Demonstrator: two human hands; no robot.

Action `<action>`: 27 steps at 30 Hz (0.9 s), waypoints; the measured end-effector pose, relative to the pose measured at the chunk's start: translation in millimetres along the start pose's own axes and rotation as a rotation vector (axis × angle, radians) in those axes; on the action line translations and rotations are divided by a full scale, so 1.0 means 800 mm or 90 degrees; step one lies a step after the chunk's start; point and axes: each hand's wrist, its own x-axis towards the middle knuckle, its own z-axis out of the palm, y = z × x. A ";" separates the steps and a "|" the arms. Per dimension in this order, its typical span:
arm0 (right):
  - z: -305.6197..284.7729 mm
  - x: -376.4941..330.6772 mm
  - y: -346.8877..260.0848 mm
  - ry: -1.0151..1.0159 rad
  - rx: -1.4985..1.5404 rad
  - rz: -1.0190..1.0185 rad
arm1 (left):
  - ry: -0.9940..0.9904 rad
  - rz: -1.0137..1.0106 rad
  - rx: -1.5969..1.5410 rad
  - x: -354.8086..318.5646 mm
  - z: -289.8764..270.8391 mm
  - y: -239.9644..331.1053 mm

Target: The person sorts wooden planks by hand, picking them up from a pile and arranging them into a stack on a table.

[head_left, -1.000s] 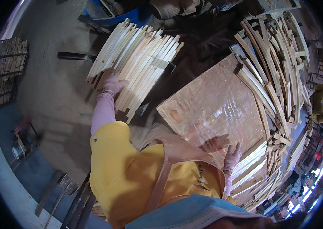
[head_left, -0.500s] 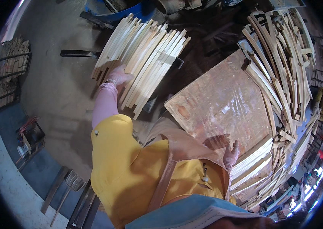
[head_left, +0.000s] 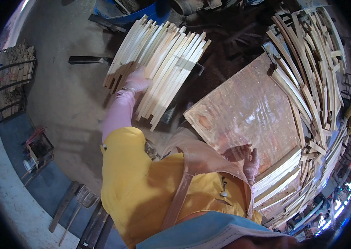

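Observation:
My left hand, in a pale pinkish glove, rests on a row of pale wooden strips lying side by side at the far left of centre. Its fingers blur against the wood, so I cannot tell whether they grip a strip or lie over it. My right hand, gloved likewise, is open with fingers apart at the near edge of a worn wooden board. Nothing shows in it. Beside it, a smaller bundle of light wooden strips lies on the board.
A large loose pile of wooden strips spreads along the right. Behind the left row stands a blue tub. Bundled wood in a rack stands at the far left, and a wire-framed tool with a handle lies lower left.
The whole view has shifted slightly. My left hand has moved a little to the right over the strips. My right hand stays beside the board's near edge, its fingers slightly changed.

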 end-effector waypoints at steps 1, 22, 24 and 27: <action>0.002 0.004 0.004 -0.004 0.021 -0.014 | 0.007 0.008 0.003 0.006 -0.001 0.004; 0.033 -0.025 0.024 -0.090 0.426 0.044 | -0.027 0.056 0.045 -0.002 -0.007 0.030; 0.004 -0.029 0.021 -0.029 0.191 0.045 | 0.002 0.144 -0.008 0.010 -0.008 0.038; -0.050 -0.013 0.029 0.044 0.076 0.040 | 0.302 0.273 0.040 0.032 -0.013 0.055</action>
